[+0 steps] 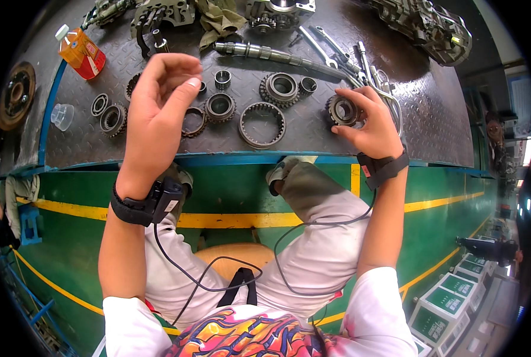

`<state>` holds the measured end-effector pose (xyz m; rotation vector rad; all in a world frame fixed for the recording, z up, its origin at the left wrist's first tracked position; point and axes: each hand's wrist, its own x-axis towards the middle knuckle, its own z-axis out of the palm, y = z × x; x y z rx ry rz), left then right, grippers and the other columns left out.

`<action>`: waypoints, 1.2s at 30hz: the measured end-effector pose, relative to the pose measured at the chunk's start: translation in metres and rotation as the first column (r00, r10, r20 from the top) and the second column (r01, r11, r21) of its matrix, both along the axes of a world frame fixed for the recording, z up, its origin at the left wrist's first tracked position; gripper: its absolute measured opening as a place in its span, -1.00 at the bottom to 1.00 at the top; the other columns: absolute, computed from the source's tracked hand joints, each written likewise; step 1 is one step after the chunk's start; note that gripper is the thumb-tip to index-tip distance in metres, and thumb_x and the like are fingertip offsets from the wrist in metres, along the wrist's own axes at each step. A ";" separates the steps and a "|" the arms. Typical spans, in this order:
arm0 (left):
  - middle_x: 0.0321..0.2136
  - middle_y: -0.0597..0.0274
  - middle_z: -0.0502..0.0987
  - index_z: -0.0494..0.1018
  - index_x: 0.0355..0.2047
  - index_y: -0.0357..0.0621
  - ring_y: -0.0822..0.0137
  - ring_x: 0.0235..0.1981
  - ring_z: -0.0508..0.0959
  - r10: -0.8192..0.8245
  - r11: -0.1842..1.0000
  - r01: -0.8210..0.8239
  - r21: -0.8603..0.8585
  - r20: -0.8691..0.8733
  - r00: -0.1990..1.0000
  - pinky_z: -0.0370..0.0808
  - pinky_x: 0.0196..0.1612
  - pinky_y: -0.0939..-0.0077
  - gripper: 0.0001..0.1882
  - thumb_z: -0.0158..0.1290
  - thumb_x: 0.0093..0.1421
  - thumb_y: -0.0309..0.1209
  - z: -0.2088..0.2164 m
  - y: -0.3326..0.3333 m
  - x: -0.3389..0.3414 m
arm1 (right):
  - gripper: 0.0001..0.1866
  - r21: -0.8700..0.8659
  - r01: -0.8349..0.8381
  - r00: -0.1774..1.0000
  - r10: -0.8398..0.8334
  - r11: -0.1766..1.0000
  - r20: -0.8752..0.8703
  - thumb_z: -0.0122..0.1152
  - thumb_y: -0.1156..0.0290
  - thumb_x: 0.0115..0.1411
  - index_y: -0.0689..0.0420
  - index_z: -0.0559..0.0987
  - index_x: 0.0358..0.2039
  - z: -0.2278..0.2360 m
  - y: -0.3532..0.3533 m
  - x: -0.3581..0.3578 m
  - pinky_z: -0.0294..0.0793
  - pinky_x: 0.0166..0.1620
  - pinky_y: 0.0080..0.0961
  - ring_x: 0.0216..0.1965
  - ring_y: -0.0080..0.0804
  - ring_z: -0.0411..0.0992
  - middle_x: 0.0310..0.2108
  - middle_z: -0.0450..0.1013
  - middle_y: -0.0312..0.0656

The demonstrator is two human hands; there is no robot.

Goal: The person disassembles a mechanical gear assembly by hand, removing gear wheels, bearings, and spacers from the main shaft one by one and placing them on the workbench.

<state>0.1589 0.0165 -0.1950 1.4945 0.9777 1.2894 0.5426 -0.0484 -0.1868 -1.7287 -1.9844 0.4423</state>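
Observation:
My right hand [369,122] grips a dark metal gear [332,110] by its rim, thumb below and fingers above, near the bench's front edge. My left hand [161,116] hovers over the bench with its fingers curved and the thumb apart, holding nothing that I can see. Beneath and beside it lie a thin toothed ring [201,126], a gear [220,119] and a small needle bearing [222,83]. Between my hands sit a wide toothed ring [262,144] and a larger gear [269,94] beside a small collar [308,86]. Part of the left-hand group is hidden behind my left hand.
A long splined shaft [265,53] lies across the bench [432,125]. Wrenches [319,44] are piled at its right end. Gearbox housings [423,30] stand along the back. At the left are an orange bottle [80,52], a clear cup [62,117] and a bearing [99,105].

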 end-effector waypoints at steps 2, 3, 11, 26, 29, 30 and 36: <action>0.02 0.21 0.67 0.57 0.12 -0.28 0.40 0.05 0.63 -0.058 0.998 0.057 -0.026 -0.047 0.997 0.54 0.24 0.47 -0.77 0.16 0.51 -0.52 -0.002 0.000 -0.001 | -0.24 -0.014 -0.005 1.000 0.005 1.000 0.002 0.73 0.50 -0.04 0.17 0.72 0.25 -0.007 0.003 0.005 0.62 0.22 -0.23 0.11 -0.01 0.60 0.05 0.58 -0.02; -0.04 0.27 0.69 0.60 0.07 -0.26 0.43 0.00 0.63 -0.118 0.992 0.114 -0.054 -0.090 0.989 0.54 0.19 0.49 -0.81 0.15 0.52 -0.51 -0.004 0.000 -0.002 | -0.25 -0.028 -0.009 1.000 0.009 1.000 0.006 0.71 0.52 -0.04 0.17 0.72 0.25 -0.010 0.004 0.008 0.60 0.26 -0.21 0.15 0.03 0.59 0.07 0.58 0.00; -0.23 0.15 0.73 0.67 -0.06 -0.27 0.33 -0.21 0.71 -0.003 0.996 0.040 0.079 -0.422 0.907 0.60 -0.16 0.41 -0.82 0.22 0.44 -0.42 -0.005 0.000 0.010 | -0.23 -0.107 -0.006 0.997 -0.002 0.994 -0.076 0.71 0.54 -0.03 0.14 0.70 0.28 -0.014 0.004 0.006 0.56 0.32 -0.19 0.23 0.04 0.58 0.12 0.61 -0.02; 0.15 0.11 0.67 0.65 0.27 -0.14 0.13 0.15 0.68 -0.185 0.945 0.313 0.099 -0.626 0.757 0.60 0.23 0.31 -0.48 0.40 0.28 -0.46 -0.023 0.012 -0.010 | -0.50 0.055 -0.056 0.990 0.048 0.997 0.132 0.43 0.54 0.29 0.11 0.71 0.26 -0.026 0.065 -0.041 0.60 0.26 -0.03 0.19 0.20 0.60 0.10 0.66 0.11; 0.21 0.06 0.65 0.62 0.32 -0.12 0.03 0.21 0.67 -0.135 0.940 0.304 0.158 -0.644 0.753 0.58 0.30 0.27 -0.38 0.43 0.23 -0.47 -0.031 0.008 -0.009 | -0.57 -0.025 -0.042 0.994 0.044 0.999 0.097 0.44 0.54 0.28 0.15 0.76 0.17 -0.030 0.077 -0.035 0.62 0.23 -0.03 0.15 0.22 0.62 0.03 0.68 0.13; 0.23 0.03 0.63 0.61 0.34 -0.12 -0.06 0.24 0.64 -0.113 0.943 0.290 0.164 -0.660 0.743 0.56 0.33 0.21 -0.35 0.44 0.22 -0.46 -0.032 0.006 -0.007 | -0.64 0.004 -0.036 0.996 0.036 0.999 0.087 0.45 0.55 0.27 0.17 0.79 0.09 -0.031 0.078 -0.032 0.62 0.20 -0.02 0.10 0.24 0.64 -0.01 0.69 0.15; 0.23 0.03 0.63 0.62 0.30 -0.10 -0.08 0.29 0.59 -0.044 0.934 0.277 0.226 -0.696 0.717 0.55 0.36 0.13 -0.38 0.43 0.20 -0.45 -0.044 0.010 -0.005 | -0.65 0.071 -0.114 0.992 0.110 0.991 0.065 0.45 0.48 0.33 0.17 0.75 0.12 -0.022 0.072 -0.035 0.64 0.08 -0.11 -0.02 0.05 0.66 -0.08 0.64 0.06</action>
